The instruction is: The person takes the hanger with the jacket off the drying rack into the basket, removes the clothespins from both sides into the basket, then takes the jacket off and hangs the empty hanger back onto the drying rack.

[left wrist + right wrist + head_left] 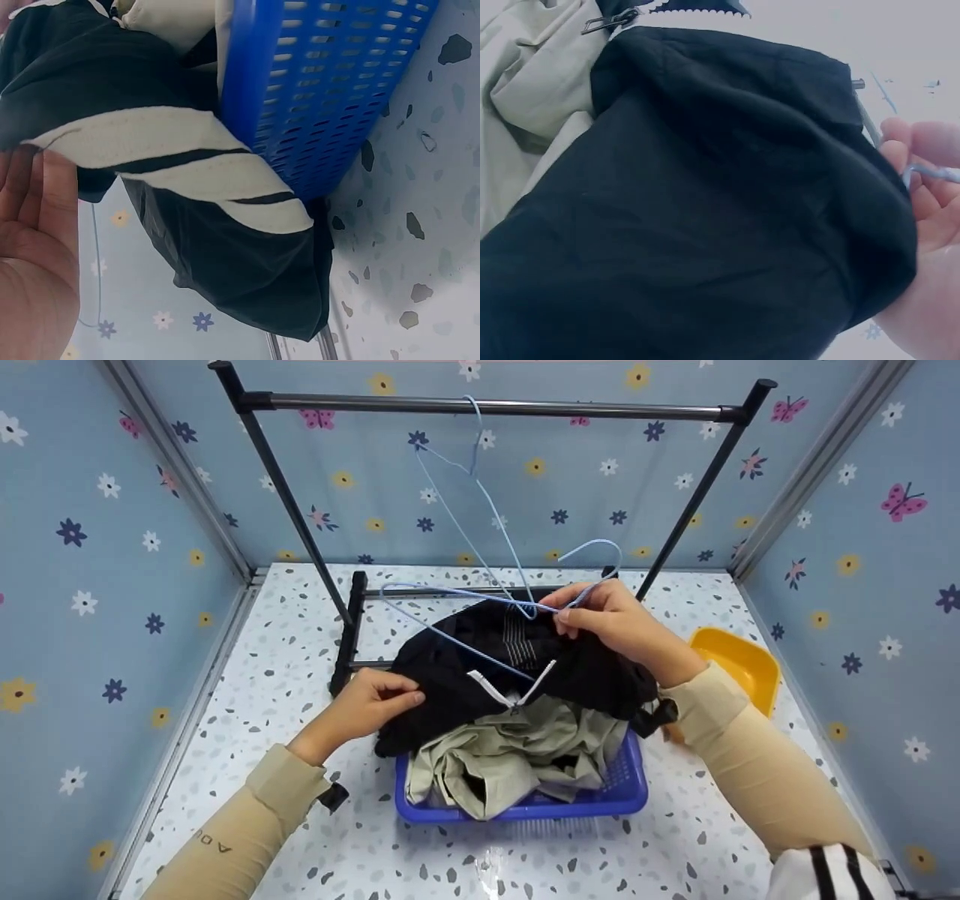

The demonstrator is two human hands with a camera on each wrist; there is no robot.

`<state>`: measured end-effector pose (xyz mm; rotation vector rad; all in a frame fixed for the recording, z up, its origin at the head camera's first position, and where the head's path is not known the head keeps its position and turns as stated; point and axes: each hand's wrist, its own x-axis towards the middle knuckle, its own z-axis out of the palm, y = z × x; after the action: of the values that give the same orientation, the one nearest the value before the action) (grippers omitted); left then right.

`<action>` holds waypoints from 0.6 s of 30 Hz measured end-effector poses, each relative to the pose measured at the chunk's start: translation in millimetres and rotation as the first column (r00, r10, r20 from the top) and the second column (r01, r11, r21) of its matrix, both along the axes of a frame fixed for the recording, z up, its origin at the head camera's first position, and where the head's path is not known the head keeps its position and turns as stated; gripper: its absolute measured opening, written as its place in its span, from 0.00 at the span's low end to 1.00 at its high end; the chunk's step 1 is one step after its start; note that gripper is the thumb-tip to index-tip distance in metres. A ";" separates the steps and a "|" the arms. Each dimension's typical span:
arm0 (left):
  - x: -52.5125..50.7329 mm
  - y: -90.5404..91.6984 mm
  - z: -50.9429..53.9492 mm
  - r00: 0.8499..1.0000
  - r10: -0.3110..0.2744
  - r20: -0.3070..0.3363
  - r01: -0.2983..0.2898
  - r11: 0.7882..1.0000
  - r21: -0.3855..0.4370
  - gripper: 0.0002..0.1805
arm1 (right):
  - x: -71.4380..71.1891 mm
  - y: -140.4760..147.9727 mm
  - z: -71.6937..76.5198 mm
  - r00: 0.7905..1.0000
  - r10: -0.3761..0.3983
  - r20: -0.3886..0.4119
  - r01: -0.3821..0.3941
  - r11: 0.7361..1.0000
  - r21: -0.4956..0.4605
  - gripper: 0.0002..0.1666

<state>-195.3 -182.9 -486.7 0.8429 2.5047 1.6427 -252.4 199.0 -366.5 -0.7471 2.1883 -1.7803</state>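
A black jacket (pixel 457 697) with a white-edged front zipper lies over the heap in the basket. My left hand (pixel 367 703) pinches the left part of this jacket; in the left wrist view, white stripes run along its cloth beside the hand (pixel 37 247). Between the fingers of my right hand (pixel 611 619) is a light blue wire hanger (pixel 450 591), gripped near the base of its hook. One end of the hanger reaches inside the jacket's neck opening; the other sticks out to the left. The right wrist view shows the right hand (pixel 934 202) beside the black cloth.
A pale green garment (pixel 517 742) fills the blue basket (pixel 525 812) under the jacket. Behind it stands a black clothes rack (pixel 360 403), with another blue hanger (pixel 491 502) on its bar. A yellow tub (pixel 750 656) sits at the right, partly behind the right arm.
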 end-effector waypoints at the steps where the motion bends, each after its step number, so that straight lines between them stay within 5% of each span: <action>1: -0.1 0.1 -0.9 1.000 -0.002 -0.001 0.002 1.000 0.002 0.05 | -0.9 -1.2 1.3 1.000 0.004 -0.003 -0.004 1.000 0.010 0.16; 8: 0.6 1.9 -2.3 1.000 -0.007 0.019 0.008 1.000 -0.028 0.05 | -6.7 -11.3 11.5 0.999 0.044 -0.012 -0.043 0.999 0.014 0.18; 18: 1.1 4.0 -4.5 0.999 0.011 0.041 -0.008 0.998 -0.063 0.06 | -15.8 -28.1 27.5 0.997 0.059 0.051 -0.048 0.980 -0.191 0.17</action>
<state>-194.2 -178.9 -491.2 0.7838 2.5218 1.5578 -268.1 170.9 -339.0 -0.7770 1.9634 -1.9768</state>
